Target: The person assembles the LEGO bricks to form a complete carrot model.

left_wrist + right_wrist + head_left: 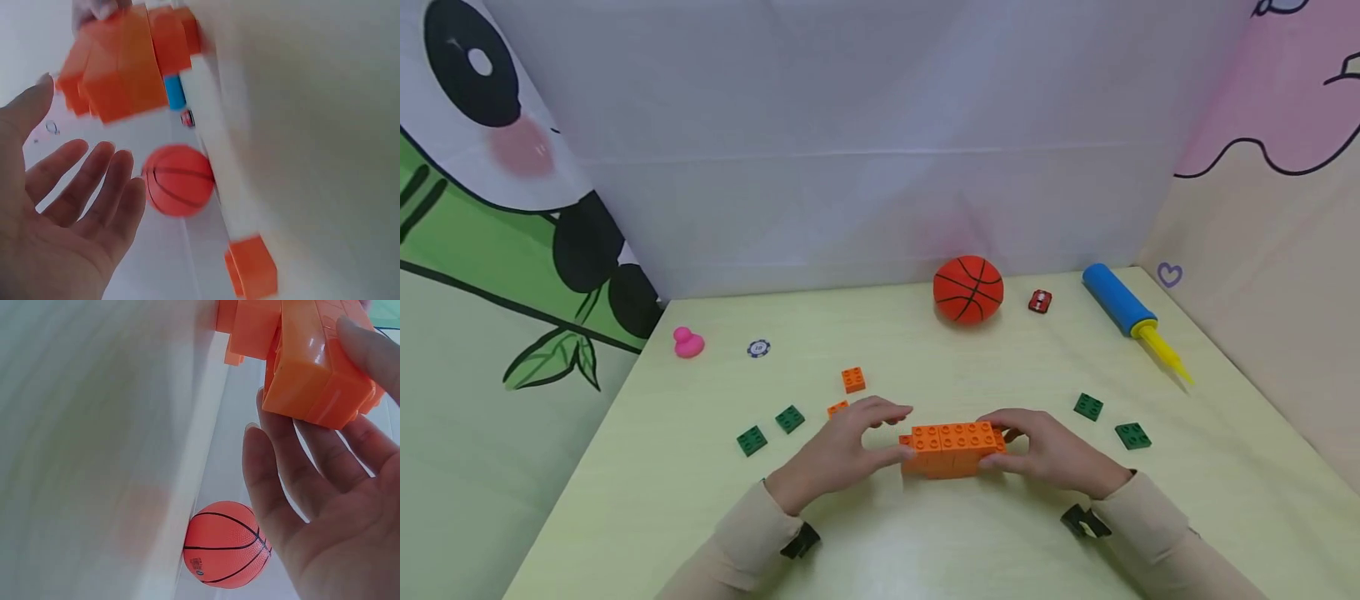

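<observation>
An assembly of orange toy building bricks stands near the middle of the table, several bricks joined into a long block with studs on top. My right hand grips its right end, thumb on the near side and fingers behind. In the right wrist view, the thumb presses one face of the orange bricks while fingertips lie along another. At the other end, my left hand is spread, its thumb tip right at the block's left edge. The left wrist view shows the left palm and loosely bent fingers holding nothing.
Loose orange bricks lie behind my left hand. Green bricks sit left and right. Farther back are a pink toy, poker chip, small basketball, red toy car and blue-yellow pump.
</observation>
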A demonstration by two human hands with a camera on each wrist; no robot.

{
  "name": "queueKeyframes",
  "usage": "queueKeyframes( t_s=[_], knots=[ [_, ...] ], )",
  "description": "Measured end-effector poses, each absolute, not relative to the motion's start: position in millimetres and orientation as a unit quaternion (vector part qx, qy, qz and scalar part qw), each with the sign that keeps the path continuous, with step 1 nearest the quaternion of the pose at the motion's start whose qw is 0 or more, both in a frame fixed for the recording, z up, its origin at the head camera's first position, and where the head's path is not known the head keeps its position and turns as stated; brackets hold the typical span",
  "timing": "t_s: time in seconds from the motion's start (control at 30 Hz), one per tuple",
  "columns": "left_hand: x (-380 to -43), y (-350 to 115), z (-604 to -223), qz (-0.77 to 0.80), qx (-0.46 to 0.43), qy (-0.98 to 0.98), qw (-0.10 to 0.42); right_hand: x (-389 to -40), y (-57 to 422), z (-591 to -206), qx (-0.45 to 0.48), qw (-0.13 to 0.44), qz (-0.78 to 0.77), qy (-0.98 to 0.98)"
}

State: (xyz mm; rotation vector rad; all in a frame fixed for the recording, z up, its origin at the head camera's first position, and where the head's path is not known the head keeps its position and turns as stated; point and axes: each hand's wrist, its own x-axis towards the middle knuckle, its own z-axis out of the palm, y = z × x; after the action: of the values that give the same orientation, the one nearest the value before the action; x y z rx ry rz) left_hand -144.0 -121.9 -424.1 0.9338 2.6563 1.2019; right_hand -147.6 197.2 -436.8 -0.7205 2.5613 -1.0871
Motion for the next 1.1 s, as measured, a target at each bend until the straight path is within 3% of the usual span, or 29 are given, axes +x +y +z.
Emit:
queueKeyframes(
  t_s=[0.17, 0.4, 0.8, 1.1],
  knots=[
    [-158.2, -149.0, -428.3, 0.363, 0.245, 0.899, 0.008, -147.4, 196.3, -435.9, -0.244, 0.136, -0.378, 0.883],
    [-174.8, -162.9, -436.7, 0.28, 0.147, 0.948, 0.048, -147.2, 194.3, -437.6, -0.233, 0.149, -0.387, 0.88],
    [-180.3, -160.0, -440.6, 0.232, 0.146, 0.959, 0.068, -147.4, 193.7, -437.1, -0.236, 0.141, -0.381, 0.883],
    [-170.6, -153.0, -432.4, 0.281, 0.165, 0.943, 0.068, -147.8, 194.0, -437.8, -0.232, 0.143, -0.379, 0.884]
  ],
)
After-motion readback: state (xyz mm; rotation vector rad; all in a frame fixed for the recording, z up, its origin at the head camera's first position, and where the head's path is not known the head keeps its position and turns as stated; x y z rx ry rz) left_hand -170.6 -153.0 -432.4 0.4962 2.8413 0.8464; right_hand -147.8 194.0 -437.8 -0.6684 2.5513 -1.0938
